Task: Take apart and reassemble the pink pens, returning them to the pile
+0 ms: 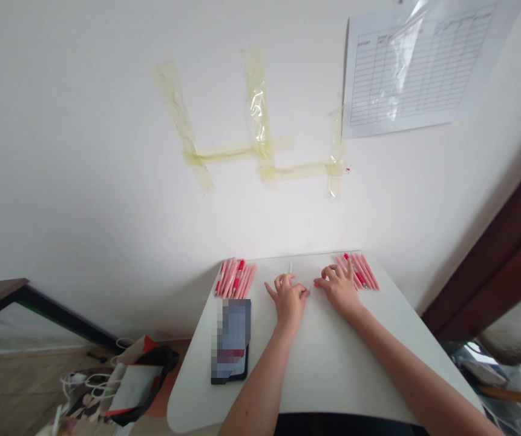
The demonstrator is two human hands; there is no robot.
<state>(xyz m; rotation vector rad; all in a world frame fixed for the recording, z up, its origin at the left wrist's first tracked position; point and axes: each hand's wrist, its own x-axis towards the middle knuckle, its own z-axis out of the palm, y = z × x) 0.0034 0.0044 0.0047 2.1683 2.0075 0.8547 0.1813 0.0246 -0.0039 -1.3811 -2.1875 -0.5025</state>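
Note:
My left hand (290, 298) rests over the middle of the white table, thumb and forefinger pinched together at its right side and the little finger stuck out. A thin whitish stick (291, 267) shows just beyond its knuckles; whether the hand touches it I cannot tell. Close by on the right, my right hand (340, 290) has its thumb and forefinger together, pointing at the left one. Anything inside either pinch is too small to make out. Pink pens (366, 271) lie in a row beside the right hand, with a red-and-white pen (355, 274) among them.
Another bunch of pink pens (247, 281) with red ones lies at the table's (328, 375) back left corner. A phone (235, 330), partly blurred, lies in front of it. The wall (106, 151) rises behind. Cables and a bag (144, 378) are on the floor at left.

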